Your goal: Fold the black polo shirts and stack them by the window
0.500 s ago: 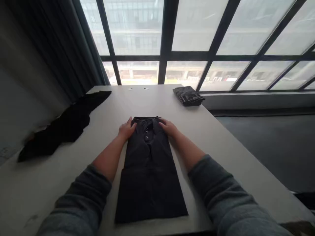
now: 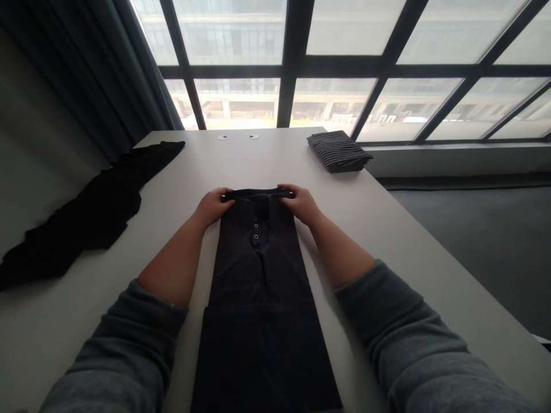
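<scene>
Right now both hands are gripping the far end of a dark shirt (image 2: 258, 287). It is lying lengthwise in the middle of the counter (image 2: 408, 241), folded into a narrow strip with its buttoned placket facing up. The left hand (image 2: 212, 205) is pinching the collar edge at eleven o'clock on the shirt, fingers curled over it. The right hand (image 2: 303, 205) is pinching it the same way at one o'clock, and the collar is stretching between them as a taut band, slightly raised. The near end of the shirt is reaching six o'clock at the bottom of the view, between two grey sleeves (image 2: 129, 344). A black garment (image 2: 86, 218) is sprawling flat at nine to ten o'clock, well apart from the shirt. A folded striped cloth (image 2: 338, 150) is sitting at one o'clock near the far right corner. Two small round discs (image 2: 222, 137) are lying at twelve o'clock by the far edge, below the window (image 2: 344, 28).
</scene>
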The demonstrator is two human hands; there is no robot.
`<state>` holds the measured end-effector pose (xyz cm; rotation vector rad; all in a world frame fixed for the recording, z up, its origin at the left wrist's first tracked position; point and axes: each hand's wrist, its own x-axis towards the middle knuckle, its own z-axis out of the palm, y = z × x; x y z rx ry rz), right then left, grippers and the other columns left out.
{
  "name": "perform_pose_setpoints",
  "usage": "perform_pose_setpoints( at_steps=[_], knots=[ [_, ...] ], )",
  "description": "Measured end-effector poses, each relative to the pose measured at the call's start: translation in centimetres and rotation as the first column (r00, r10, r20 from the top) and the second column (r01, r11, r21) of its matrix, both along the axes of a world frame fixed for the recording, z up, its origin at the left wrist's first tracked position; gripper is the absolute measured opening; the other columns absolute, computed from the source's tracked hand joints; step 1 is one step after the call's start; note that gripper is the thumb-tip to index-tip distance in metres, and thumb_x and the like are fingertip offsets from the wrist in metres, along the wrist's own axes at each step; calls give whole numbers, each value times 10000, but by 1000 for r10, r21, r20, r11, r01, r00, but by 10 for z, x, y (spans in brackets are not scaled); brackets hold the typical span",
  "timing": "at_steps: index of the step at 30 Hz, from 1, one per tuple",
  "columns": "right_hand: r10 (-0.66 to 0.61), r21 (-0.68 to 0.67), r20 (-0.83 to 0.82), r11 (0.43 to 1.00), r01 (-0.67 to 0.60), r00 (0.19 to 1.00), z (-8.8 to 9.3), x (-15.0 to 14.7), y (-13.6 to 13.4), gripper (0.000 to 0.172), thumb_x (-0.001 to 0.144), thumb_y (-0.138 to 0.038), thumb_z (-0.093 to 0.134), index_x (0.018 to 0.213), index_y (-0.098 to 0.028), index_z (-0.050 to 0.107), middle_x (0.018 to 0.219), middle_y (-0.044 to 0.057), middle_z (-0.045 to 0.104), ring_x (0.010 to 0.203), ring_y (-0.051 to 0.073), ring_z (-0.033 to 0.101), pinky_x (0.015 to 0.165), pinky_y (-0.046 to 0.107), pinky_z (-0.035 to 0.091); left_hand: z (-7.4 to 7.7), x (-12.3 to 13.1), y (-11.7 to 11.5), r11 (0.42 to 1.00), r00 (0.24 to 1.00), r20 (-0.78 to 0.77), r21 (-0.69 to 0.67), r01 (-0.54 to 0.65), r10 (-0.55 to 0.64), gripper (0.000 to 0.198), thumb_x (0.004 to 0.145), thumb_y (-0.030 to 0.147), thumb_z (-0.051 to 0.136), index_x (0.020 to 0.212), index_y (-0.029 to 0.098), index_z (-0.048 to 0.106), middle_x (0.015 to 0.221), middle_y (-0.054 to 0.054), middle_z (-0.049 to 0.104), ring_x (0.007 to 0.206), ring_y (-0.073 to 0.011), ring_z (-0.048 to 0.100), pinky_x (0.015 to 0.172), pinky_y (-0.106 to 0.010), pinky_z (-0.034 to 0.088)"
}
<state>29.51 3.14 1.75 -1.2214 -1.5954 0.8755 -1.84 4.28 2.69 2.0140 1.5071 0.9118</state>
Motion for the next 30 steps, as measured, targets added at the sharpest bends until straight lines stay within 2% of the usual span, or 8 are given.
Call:
perform_pose_setpoints(
  at_steps=[4,6,9,12,16,21,26,30],
  knots=[
    [10,58,39,998,-12,999,24,2,-18,441,763,-293,665,1179,-163,729,1018,42,749,871,172,670,822,300,554,23,-4,-16,1000,999,48,28,5,-6,402,784,405,732,1120,184,734,1033,-61,768,904,-237,699,871,-369,567],
    [-2,110,125,994,-12,992,36,3,-31,378,761,-274,645,1119,-178,720,1003,27,740,858,170,653,812,298,531,35,-5,-30,998,995,75,10,69,-69,350,808,404,714,1090,197,704,1095,-59,768,921,-234,707,862,-363,570],
    [15,160,247,986,-56,969,50,6,-55,320,776,-230,602,1079,-195,698,975,10,733,836,166,642,798,292,498,48,-6,-58,990,988,66,35,138,-140,268,850,387,688,1055,216,669,1163,-52,767,975,-234,719,894,-367,569],
    [61,220,352,965,-146,934,55,11,-82,304,784,-172,581,1072,-200,672,1008,14,739,871,172,659,809,285,483,53,-9,-89,988,994,-21,117,104,-103,269,860,386,697,1072,223,670,1078,-48,776,952,-241,724,889,-377,572],
    [133,258,463,926,-277,876,51,17,-118,298,778,-89,557,1046,-191,636,1120,48,732,970,182,671,870,283,489,50,-12,-131,967,977,-95,152,205,-192,331,897,393,688,1186,233,682,1103,-54,781,1006,-247,737,923,-375,574],
    [229,153,650,895,-420,724,39,19,-154,341,754,-13,554,1035,-184,645,1166,77,712,1036,200,665,901,283,501,32,-15,-171,916,912,-204,115,384,-357,211,934,263,588,1084,245,735,1138,-54,757,1024,-222,719,925,-345,569],
    [303,11,735,889,-457,607,33,19,-170,268,795,-30,610,1006,-183,671,1353,92,672,1063,205,690,902,278,519,20,-18,-183,897,872,-254,31,440,-419,243,903,177,559,1058,243,735,1220,-46,745,1098,-214,711,992,-339,558],
    [390,-106,756,865,-490,526,38,24,-178,123,858,-146,688,977,-174,690,1557,116,538,1051,224,713,881,300,537,24,-21,-186,864,836,-228,-56,501,-499,226,939,309,622,1111,249,757,1290,-60,728,1125,-226,711,997,-339,565]
  ],
)
